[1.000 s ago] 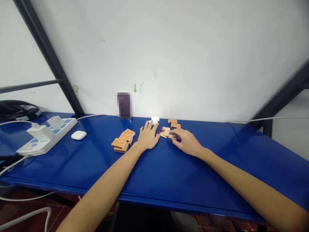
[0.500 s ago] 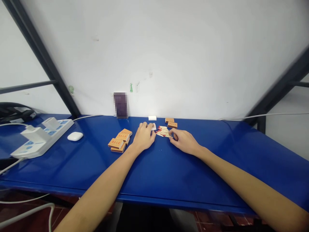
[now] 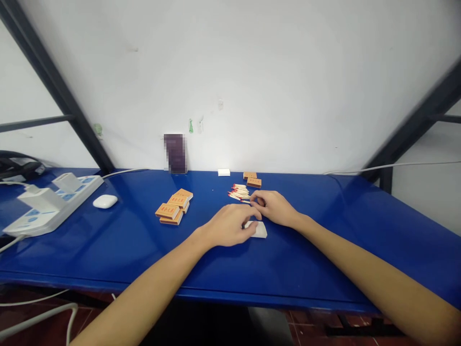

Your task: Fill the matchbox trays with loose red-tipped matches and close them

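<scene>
My left hand lies on the blue table with its fingers curled over a small white matchbox tray. My right hand is just behind it, fingertips pinched at the near edge of a loose pile of red-tipped matches. What the pinch holds is too small to make out. A stack of orange matchboxes sits to the left of my hands. Two more orange matchboxes lie behind the matches, near the wall.
A second white tray rests by the wall. A white earbud case and a white power strip with plugs and cables occupy the left end. A blurred dark card leans on the wall. Black frame bars slant at both sides.
My left hand pulled back from near the matches toward me, bringing the white tray along the table. My right hand stayed at the match pile. The view shifted slightly.
</scene>
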`<state>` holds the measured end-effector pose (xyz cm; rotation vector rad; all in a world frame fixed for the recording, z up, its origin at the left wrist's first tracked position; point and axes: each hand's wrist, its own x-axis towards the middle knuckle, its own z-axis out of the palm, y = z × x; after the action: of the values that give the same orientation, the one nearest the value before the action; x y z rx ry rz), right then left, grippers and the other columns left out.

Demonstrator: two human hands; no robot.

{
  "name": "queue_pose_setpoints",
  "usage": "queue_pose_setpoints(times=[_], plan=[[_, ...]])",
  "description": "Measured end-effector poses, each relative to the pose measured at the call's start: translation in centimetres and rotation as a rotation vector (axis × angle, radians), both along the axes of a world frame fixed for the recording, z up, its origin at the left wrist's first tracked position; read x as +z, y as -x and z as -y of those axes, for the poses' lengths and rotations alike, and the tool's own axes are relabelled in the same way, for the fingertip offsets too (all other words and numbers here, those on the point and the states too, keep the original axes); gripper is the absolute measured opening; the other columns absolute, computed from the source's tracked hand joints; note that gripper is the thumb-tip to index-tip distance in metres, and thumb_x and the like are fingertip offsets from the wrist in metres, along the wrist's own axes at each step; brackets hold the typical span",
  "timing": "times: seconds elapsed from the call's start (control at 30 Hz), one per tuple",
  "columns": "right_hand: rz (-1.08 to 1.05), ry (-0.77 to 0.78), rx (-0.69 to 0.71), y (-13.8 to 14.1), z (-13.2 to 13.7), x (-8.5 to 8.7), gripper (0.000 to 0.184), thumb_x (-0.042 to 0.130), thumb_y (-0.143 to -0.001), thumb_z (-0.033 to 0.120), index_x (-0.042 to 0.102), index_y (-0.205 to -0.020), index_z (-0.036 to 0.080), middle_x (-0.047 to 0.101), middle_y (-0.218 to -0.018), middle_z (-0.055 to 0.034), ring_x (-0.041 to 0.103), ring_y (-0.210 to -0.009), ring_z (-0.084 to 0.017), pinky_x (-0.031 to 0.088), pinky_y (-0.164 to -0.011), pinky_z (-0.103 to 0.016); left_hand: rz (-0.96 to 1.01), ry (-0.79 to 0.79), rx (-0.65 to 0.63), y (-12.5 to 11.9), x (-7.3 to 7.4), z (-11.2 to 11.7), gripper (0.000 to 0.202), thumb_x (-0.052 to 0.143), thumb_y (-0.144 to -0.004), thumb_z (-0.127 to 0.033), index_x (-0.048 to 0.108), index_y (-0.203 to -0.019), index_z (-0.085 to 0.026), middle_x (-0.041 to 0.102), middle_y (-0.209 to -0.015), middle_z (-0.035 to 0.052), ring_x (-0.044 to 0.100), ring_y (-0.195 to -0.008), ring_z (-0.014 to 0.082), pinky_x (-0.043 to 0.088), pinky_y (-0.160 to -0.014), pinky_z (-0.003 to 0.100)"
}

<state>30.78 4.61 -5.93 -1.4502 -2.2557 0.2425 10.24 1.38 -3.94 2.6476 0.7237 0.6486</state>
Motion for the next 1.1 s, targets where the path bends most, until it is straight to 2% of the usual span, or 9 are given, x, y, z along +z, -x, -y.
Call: queue_pose_setpoints(times=[0.17,0.27,0.33,0.4,0.5,0.67,0.83,0.97,1.1], plan=[[0.0,0.004,-0.003,-0.2,-0.2,-0.1,0.02,0.054,-0.086,0.027,0.065,-0.102,0.021,0.054,-0.063,0.0038,0.048,-0.057,-0.013,0.03,-0.056,-0.025,0.036,0.1,0.269,1.7,-0.3,-2.3,0.016,0.049,-0.089,-0.034,0.045,-0.095,-0.02,0.053,-0.071,-0.0035,0.048,-0.061,0.014,0.033,-0.058,0.026],[0.014,0.01,-0.007,-0.3,-0.2,-0.1,0.021,0.054,-0.087,0.026,0.066,-0.103,0.022,0.054,-0.062,0.0036,0.048,-0.057,-0.013,0.03,-0.056,-0.025,-0.014,0.076,0.436,2.5,-0.5,-3.4,0.01,0.047,-0.086,-0.029,0.041,-0.086,-0.021,0.049,-0.068,-0.0036,0.043,-0.058,0.0144,0.027,-0.057,0.028],[0.02,0.012,-0.003,-0.3,-0.2,-0.1,0.022,0.053,-0.087,0.026,0.067,-0.103,0.022,0.054,-0.063,0.003,0.048,-0.057,-0.013,0.03,-0.055,-0.025,-0.001,0.055,0.481,2.7,-0.6,-3.7,0.011,0.046,-0.084,-0.026,0.039,-0.077,-0.021,0.044,-0.063,-0.0041,0.039,-0.057,0.0138,0.024,-0.057,0.028],[0.016,0.008,0.007,-0.3,-0.2,-0.1,0.021,0.053,-0.087,0.027,0.067,-0.101,0.021,0.054,-0.063,0.0026,0.048,-0.057,-0.013,0.03,-0.055,-0.025,0.025,0.038,0.489,2.7,-0.7,-3.9,0.022,0.046,-0.084,-0.026,0.033,-0.067,-0.021,0.037,-0.058,-0.0042,0.034,-0.056,0.013,0.022,-0.057,0.028],[0.005,-0.006,0.018,-0.3,-0.2,-0.2,0.019,0.052,-0.087,0.028,0.066,-0.097,0.021,0.053,-0.062,0.0026,0.048,-0.057,-0.013,0.03,-0.056,-0.025,0.062,0.014,0.454,2.7,-0.8,-4.2,0.032,0.044,-0.085,-0.029,0.027,-0.061,-0.02,0.03,-0.055,-0.0044,0.029,-0.055,0.0117,0.02,-0.057,0.029],[-0.001,0.004,0.01,-0.4,-0.2,-0.3,0.023,0.052,-0.087,0.028,0.065,-0.104,0.021,0.053,-0.063,0.0033,0.048,-0.057,-0.013,0.03,-0.055,-0.025,0.147,0.005,0.438,2.4,-1.1,-4.8,0.032,0.043,-0.085,-0.028,0.025,-0.06,-0.02,0.026,-0.056,-0.0051,0.024,-0.055,0.0105,0.018,-0.056,0.028],[0.005,0.021,0.011,-0.5,-0.3,-0.3,0.019,0.052,-0.087,0.029,0.067,-0.097,0.021,0.052,-0.061,0.0034,0.048,-0.055,-0.013,0.029,-0.055,-0.025,0.208,-0.001,0.452,2.2,-1.2,-5.2,0.034,0.043,-0.083,-0.027,0.021,-0.058,-0.019,0.02,-0.056,-0.0051,0.02,-0.055,0.0101,0.017,-0.056,0.029],[-0.003,0.02,0.013,-0.5,-0.3,-0.5,0.022,0.052,-0.087,0.028,0.066,-0.102,0.022,0.052,-0.061,0.004,0.048,-0.056,-0.013,0.03,-0.055,-0.025,0.228,-0.026,0.465,2.3,-1.4,-5.3,0.034,0.043,-0.082,-0.027,0.02,-0.058,-0.02,0.02,-0.056,-0.005,0.02,-0.053,0.0102,0.017,-0.055,0.029],[0.007,0.017,0.009,-0.5,-0.3,-0.4,0.023,0.052,-0.087,0.028,0.067,-0.104,0.022,0.054,-0.062,0.0034,0.049,-0.057,-0.013,0.03,-0.056,-0.025,0.148,-0.121,0.491,2.5,-1.6,-5.1,0.029,0.046,-0.078,-0.026,0.027,-0.058,-0.02,0.031,-0.053,-0.0049,0.026,-0.052,0.0113,0.022,-0.058,0.029]])
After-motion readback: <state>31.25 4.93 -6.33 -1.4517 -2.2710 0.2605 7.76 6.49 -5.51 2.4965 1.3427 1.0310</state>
